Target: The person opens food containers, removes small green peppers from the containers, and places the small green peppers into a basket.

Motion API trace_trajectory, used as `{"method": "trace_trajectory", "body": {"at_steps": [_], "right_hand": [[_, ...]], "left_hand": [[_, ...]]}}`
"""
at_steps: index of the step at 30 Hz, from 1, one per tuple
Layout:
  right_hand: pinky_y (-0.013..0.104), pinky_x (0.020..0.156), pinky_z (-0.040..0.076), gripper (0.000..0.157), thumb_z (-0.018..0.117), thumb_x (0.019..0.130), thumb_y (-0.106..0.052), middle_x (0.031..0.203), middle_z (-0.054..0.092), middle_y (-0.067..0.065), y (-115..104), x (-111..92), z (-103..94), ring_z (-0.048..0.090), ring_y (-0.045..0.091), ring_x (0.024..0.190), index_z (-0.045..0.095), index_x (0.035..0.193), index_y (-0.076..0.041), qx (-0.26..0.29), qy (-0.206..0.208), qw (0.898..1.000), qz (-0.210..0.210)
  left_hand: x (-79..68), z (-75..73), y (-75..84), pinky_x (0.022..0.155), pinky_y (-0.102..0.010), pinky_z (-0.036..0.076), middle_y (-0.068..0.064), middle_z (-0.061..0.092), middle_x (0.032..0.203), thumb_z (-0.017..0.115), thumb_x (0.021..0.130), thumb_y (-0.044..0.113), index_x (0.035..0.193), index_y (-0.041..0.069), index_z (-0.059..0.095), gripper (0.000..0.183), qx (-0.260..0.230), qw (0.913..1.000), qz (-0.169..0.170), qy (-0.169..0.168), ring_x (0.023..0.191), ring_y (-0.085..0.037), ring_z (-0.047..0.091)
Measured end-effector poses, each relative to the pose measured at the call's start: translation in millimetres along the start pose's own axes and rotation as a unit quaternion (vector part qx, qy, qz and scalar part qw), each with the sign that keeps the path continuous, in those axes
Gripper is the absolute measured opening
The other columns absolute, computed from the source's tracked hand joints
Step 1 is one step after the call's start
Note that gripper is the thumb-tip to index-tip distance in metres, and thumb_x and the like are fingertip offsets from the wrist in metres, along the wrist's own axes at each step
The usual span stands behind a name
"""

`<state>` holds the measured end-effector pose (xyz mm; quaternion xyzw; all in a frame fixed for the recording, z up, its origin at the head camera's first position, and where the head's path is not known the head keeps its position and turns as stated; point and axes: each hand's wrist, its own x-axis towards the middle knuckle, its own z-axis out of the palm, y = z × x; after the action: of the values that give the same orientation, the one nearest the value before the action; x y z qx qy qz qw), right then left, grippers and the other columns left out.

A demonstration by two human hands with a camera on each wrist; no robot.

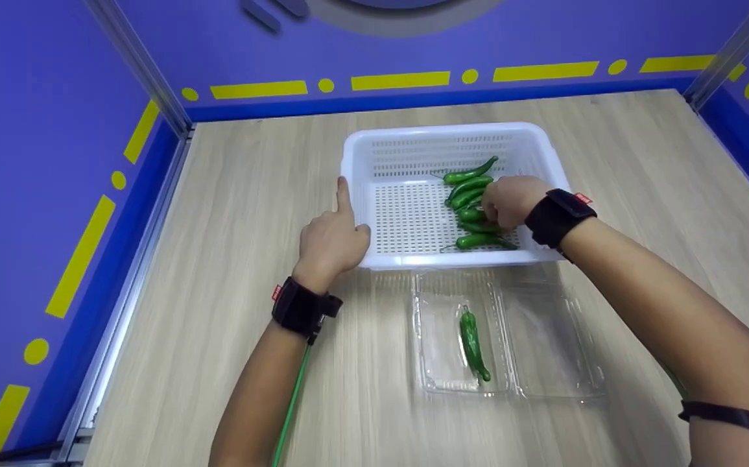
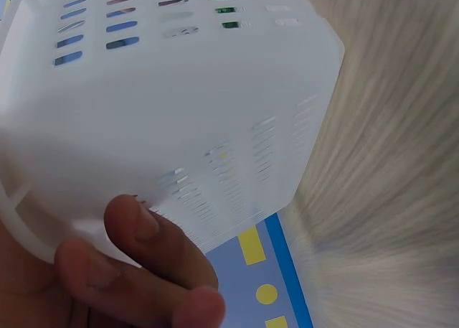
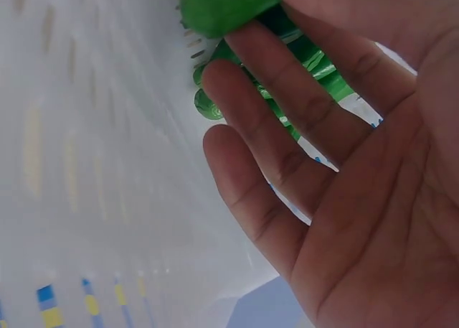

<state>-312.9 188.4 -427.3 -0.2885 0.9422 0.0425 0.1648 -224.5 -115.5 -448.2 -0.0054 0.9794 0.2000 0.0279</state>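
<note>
A white plastic basket (image 1: 406, 259) holds several green chili peppers (image 1: 468, 194) along its right side. My left hand (image 1: 334, 240) grips the basket's left rim, its thumb over the edge and its index finger stretched along the rim. In the left wrist view, the other fingers (image 2: 165, 249) curl below the rim outside the basket wall. My right hand (image 1: 513, 200) reaches into the basket among the peppers. In the right wrist view, its thumb and index finger pinch a green chili pepper (image 3: 222, 8), while the remaining fingers spread loosely beside other peppers.
An open clear plastic clamshell box (image 1: 426, 383) lies in front of the basket. One green chili pepper (image 1: 471, 344) rests in its left half; its lid (image 1: 549, 344) lies spread to the right. Blue panels (image 1: 270, 58) stand behind and beside the wooden table (image 1: 218, 311).
</note>
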Motion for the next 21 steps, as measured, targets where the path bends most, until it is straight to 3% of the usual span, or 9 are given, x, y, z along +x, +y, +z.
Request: {"method": "trace_trajectory", "body": {"at_steps": [5, 11, 21], "right_hand": [[0.045, 0.073, 0.053, 0.016, 0.069, 0.073, 0.002, 0.086, 0.070, 0.009, 0.4, -2.4, -2.3, 0.059, 0.027, 0.077, 0.075, 0.085, -0.007, 0.003, -0.008, 1.000, 0.001], [0.038, 0.068, 0.048, 0.011, 0.081, 0.076, -0.014, 0.085, 0.070, 0.006, 3.2, -6.6, -10.9, 0.056, 0.022, 0.074, 0.075, 0.083, -0.008, 0.040, -0.004, 0.999, -0.008], [0.040, 0.079, 0.048, 0.026, 0.070, 0.093, -0.036, 0.105, 0.074, 0.009, 13.5, -25.2, -27.2, 0.063, 0.023, 0.092, 0.076, 0.099, -0.011, 0.141, -0.001, 0.990, 0.014]], "left_hand": [[0.2, 1.3, 0.3, 0.046, -0.036, 0.038, -0.007, 0.062, 0.066, 0.047, 0.096, 0.029, 0.164, 0.004, -0.001, 0.087, 0.002, 1.0000, -0.002, -0.002, 0.054, -0.022, 0.057], [0.0, 0.8, -0.4, 0.047, -0.036, 0.038, -0.007, 0.062, 0.067, 0.047, 0.096, 0.029, 0.164, 0.005, -0.001, 0.087, -0.002, 1.0000, -0.006, 0.002, 0.055, -0.023, 0.058], [1.3, 1.2, 0.0, 0.049, -0.037, 0.039, -0.008, 0.063, 0.070, 0.047, 0.095, 0.030, 0.164, 0.005, -0.002, 0.088, -0.002, 1.0000, -0.005, -0.001, 0.058, -0.024, 0.060]]}}
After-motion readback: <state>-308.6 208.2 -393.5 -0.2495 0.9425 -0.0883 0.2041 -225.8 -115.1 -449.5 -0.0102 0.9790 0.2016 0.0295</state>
